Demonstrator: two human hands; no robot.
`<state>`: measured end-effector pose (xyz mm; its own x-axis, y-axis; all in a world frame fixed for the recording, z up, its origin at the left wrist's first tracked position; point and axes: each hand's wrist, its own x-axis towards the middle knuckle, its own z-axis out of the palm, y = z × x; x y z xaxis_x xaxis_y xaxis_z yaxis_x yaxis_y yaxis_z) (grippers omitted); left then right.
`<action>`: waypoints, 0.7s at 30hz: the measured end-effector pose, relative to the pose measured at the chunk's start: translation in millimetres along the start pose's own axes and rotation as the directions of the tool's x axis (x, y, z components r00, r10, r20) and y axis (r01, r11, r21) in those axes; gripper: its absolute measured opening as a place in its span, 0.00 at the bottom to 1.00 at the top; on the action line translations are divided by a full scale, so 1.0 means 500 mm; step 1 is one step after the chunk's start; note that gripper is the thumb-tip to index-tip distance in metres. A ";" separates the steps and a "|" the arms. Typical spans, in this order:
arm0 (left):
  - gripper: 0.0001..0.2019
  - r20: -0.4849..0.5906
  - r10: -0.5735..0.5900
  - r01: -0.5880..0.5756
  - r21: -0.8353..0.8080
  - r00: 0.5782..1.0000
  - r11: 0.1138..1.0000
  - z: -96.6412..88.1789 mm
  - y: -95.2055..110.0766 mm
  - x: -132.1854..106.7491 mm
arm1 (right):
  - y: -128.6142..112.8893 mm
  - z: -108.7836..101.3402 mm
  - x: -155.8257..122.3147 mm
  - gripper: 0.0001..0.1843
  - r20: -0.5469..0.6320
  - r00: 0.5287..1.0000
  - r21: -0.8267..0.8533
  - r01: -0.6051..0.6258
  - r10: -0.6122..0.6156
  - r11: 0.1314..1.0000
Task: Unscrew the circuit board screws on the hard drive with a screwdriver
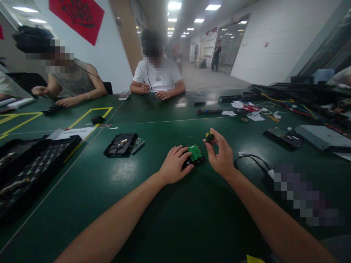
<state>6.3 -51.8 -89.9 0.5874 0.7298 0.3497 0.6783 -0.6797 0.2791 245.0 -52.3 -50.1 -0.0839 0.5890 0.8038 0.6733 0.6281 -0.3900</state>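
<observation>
A hard drive (195, 153) with a green circuit board facing up lies flat on the green table. My left hand (175, 166) grips it from the left, fingers across its top and the thumb along the near side, covering part of it. Just right of the drive, my right hand (221, 155) pinches a small screwdriver (210, 137) by its yellow and black handle. Its thin shaft slants down toward the drive's right edge; whether the tip touches a screw is too small to tell.
Left of my hands lie a black drive casing (120, 145) and a loose circuit board (138, 145). A black tray (41, 171) stands at the far left. Rightward are another drive (283, 137), a grey metal box (315, 137) and cables (251, 156). Two people sit across the table.
</observation>
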 end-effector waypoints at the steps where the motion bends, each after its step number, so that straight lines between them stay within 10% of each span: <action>1: 0.28 0.001 0.000 0.000 0.001 1.000 1.000 0.000 0.000 0.000 | 0.000 0.002 -0.002 0.31 0.021 1.000 0.028 -0.008 0.007 1.000; 21: 0.28 -0.001 -0.002 0.002 -0.005 1.000 1.000 -0.003 0.003 0.000 | -0.001 0.001 0.000 0.35 0.031 1.000 0.040 -0.004 0.002 0.999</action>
<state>7.0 -53.0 -88.2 0.5853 0.7313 0.3502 0.6774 -0.6784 0.2845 244.4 -52.7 -50.0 -0.1051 0.6059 0.7885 0.6435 0.6460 -0.4106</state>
